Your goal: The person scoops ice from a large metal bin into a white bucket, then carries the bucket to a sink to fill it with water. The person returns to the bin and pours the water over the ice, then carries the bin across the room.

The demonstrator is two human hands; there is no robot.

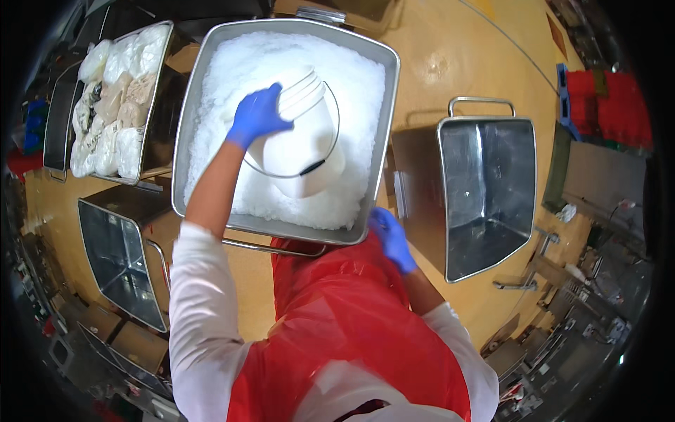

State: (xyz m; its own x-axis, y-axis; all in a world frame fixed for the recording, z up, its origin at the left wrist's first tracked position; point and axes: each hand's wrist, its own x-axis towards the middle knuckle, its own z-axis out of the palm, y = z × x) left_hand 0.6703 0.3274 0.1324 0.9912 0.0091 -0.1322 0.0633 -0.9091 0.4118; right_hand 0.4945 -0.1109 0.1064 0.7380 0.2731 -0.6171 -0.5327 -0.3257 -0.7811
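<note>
A white plastic bucket (299, 151) with a ribbed rim and a wire handle (338, 123) lies tilted on white crushed ice (232, 77). The ice fills a large grey metal bin (392, 105) in front of me. My left hand (259, 116), in a blue glove, grips the bucket near its ribbed end, thumb toward the body. Down by the bin's near right corner is my right hand (392, 239), also gloved in blue. Its fingers are loosely extended and hold nothing that I can see; whether they touch the bin's rim is unclear.
To the right stands an empty metal bin (485, 190) with a bar handle. Another open bin (116, 246) is at the left. Filled plastic bags (116, 105) lie in a bin at the far left. Red material (608, 105) sits far right on the tan floor's edge.
</note>
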